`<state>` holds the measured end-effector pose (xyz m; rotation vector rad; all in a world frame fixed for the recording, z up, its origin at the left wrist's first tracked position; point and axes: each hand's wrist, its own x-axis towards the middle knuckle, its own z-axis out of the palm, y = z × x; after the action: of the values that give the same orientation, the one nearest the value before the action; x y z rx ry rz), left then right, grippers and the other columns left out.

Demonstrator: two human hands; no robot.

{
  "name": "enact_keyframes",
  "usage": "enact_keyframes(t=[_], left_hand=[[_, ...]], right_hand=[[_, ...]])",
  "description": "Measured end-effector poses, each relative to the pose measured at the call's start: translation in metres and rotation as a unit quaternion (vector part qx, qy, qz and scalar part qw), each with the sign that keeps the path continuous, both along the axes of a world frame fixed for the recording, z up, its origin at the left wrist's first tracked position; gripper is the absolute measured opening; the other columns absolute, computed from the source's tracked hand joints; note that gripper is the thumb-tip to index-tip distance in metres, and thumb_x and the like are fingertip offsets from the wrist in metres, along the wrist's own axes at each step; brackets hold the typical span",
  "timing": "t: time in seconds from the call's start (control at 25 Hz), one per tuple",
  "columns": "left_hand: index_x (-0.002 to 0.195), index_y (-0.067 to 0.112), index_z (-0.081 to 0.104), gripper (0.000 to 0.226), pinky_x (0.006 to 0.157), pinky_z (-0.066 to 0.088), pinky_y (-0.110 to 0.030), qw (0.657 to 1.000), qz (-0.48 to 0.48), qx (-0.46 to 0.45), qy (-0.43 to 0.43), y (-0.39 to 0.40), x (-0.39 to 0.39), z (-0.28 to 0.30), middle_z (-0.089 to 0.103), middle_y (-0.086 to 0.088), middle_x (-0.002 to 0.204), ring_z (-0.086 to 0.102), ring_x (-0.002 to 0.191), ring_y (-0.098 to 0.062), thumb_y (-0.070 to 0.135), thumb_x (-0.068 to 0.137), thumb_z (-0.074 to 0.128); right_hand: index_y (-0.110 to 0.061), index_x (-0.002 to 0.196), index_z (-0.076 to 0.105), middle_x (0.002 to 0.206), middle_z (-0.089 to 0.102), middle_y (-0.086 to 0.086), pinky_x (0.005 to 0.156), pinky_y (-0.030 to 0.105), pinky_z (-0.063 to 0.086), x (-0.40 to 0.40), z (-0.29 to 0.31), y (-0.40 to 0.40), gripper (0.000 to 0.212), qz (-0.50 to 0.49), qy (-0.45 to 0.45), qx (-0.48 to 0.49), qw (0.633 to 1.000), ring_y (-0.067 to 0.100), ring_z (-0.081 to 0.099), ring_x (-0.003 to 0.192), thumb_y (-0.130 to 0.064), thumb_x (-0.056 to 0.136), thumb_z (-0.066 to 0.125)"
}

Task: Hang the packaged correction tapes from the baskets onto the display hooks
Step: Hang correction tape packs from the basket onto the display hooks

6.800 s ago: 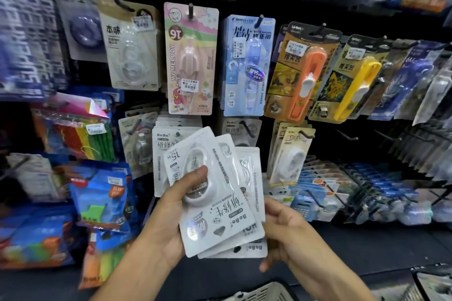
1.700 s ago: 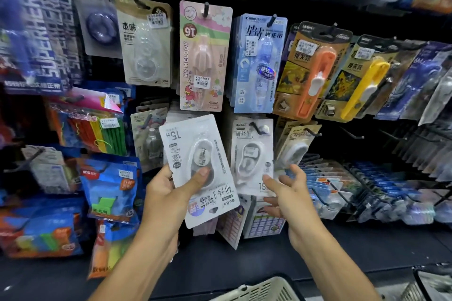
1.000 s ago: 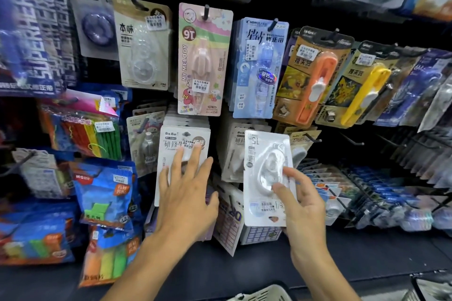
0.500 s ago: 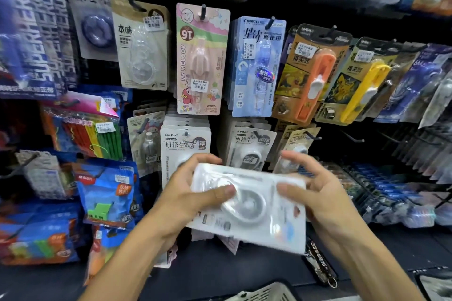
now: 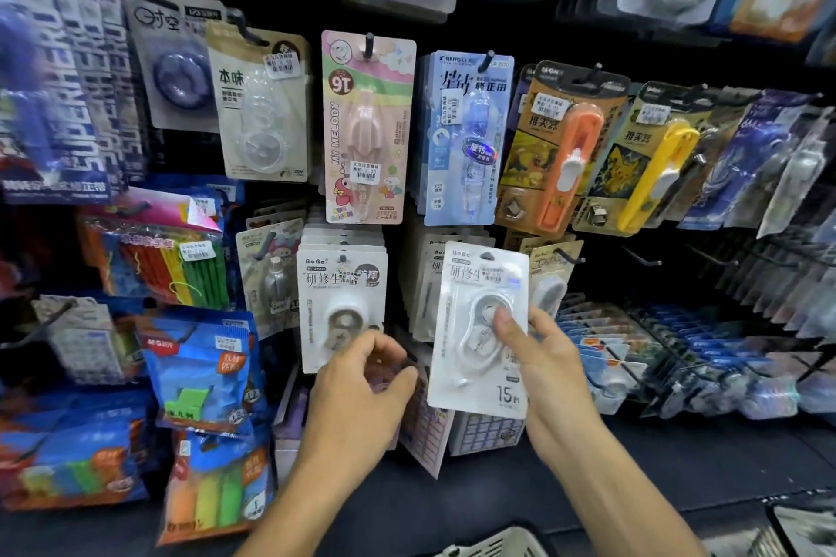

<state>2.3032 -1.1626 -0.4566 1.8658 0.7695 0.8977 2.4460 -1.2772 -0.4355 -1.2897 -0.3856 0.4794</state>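
My right hand (image 5: 538, 353) holds a white packaged correction tape (image 5: 479, 330) upright, thumb on its blister, in front of a row of the same packs. Its hang hole at the top sits near the hook area there; the hook itself is hidden behind the pack. My left hand (image 5: 362, 380) hovers lower left of that pack with loosely curled fingers and holds nothing. It is just below a full stack of identical white packs (image 5: 341, 285) hanging on a hook. A white basket's rim (image 5: 493, 545) shows at the bottom edge.
Pink (image 5: 366, 127), blue (image 5: 466, 140) and orange (image 5: 561, 149) carded items hang on hooks above. Blue bags (image 5: 199, 371) and coloured packs hang at the left. Bare black hooks (image 5: 642, 258) stick out at the right, above trays of small blue-packaged items (image 5: 633, 344).
Half a second ago both hands held the pack flat and sideways. Now the right hand alone holds it upright against the display, and the left hand has let go and dropped to the left.
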Motion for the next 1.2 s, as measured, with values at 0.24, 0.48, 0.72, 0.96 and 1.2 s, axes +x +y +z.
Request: enact_keyframes(t=[0.24,0.48,0.72,0.96,1.2], left_hand=[[0.15,0.032,0.04,0.059,0.123,0.015,-0.038,0.952,0.057,0.243,0.179,0.022,-0.003,-0.004,0.017,0.012,0.168,0.008,0.152,-0.011,0.035,0.095,0.059],[0.159,0.033,0.021,0.071,0.125,-0.004,-0.042,0.927,0.035,0.281,0.245,0.03,-0.003,-0.013,-0.005,0.009,0.171,-0.013,0.157,-0.018,0.039,0.096,0.054],[0.159,0.033,0.019,0.072,0.125,-0.005,-0.042,0.92,0.016,0.295,0.259,0.032,-0.001,-0.019,-0.015,0.01,0.169,-0.02,0.155,-0.016,0.036,0.096,0.054],[0.159,0.034,0.017,0.074,0.125,-0.006,-0.042,0.918,0.016,0.301,0.258,0.035,0.0,-0.023,-0.017,0.011,0.169,-0.027,0.152,-0.012,0.038,0.096,0.054],[0.16,0.034,0.016,0.074,0.124,-0.007,-0.041,0.916,0.013,0.303,0.261,0.034,0.0,-0.022,-0.019,0.012,0.168,-0.034,0.141,-0.004,0.041,0.096,0.053]], right_hand=[[-0.036,0.101,0.074,0.099,0.08,-0.005,0.073,0.038,0.061,0.008,0.006,-0.001,0.014,-0.001,-0.133,-0.071,0.989,0.018,0.077,0.089,-0.025,0.093,0.073],[-0.049,0.092,0.062,0.108,0.067,0.0,0.068,0.03,0.043,0.012,-0.005,0.003,0.016,-0.109,-0.15,-0.105,0.977,0.019,0.064,0.095,-0.042,0.087,0.076],[-0.03,0.123,0.064,0.13,0.058,0.0,0.096,0.043,0.049,0.036,0.004,0.03,0.028,-0.083,-0.344,-0.301,0.886,0.024,0.057,0.118,-0.041,0.097,0.061],[-0.01,0.102,0.062,0.099,0.07,0.011,0.08,0.039,0.047,0.039,0.027,0.073,0.039,-0.07,-0.419,-0.346,0.837,0.033,0.064,0.096,-0.045,0.101,0.047],[-0.013,0.083,0.052,0.086,0.055,0.009,0.072,0.034,0.038,0.05,0.051,0.097,0.02,-0.076,-0.417,-0.428,0.799,0.033,0.051,0.081,-0.024,0.097,0.045]])
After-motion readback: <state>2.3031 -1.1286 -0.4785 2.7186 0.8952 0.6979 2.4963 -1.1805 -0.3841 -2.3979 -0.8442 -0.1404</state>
